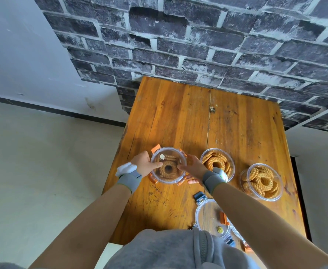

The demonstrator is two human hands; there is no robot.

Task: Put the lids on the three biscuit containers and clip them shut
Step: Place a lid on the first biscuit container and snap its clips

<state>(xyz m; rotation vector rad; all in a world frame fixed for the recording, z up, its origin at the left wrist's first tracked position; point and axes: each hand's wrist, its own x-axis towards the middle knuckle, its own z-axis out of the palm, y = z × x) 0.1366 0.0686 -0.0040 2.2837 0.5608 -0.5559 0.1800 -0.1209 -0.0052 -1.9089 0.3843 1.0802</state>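
Observation:
Three round clear containers of ring biscuits stand in a row on the wooden table (pixel 188 113). The left container (pixel 168 178) has a clear lid with orange clips (pixel 169 158) resting on it. My left hand (pixel 144 164) holds the lid's left edge, thumb on top. My right hand (pixel 193 166) grips its right edge. The middle container (pixel 217 162) and the right container (pixel 262 181) are uncovered. A clear lid with blue clips (pixel 209 216) lies near the table's front edge, and an orange-clipped lid (pixel 236 235) is partly hidden under my right forearm.
A dark brick-pattern wall (pixel 198 45) rises behind the table. To the left the table ends above a pale floor (pixel 42 162). My grey top (pixel 169 249) covers the table's front edge.

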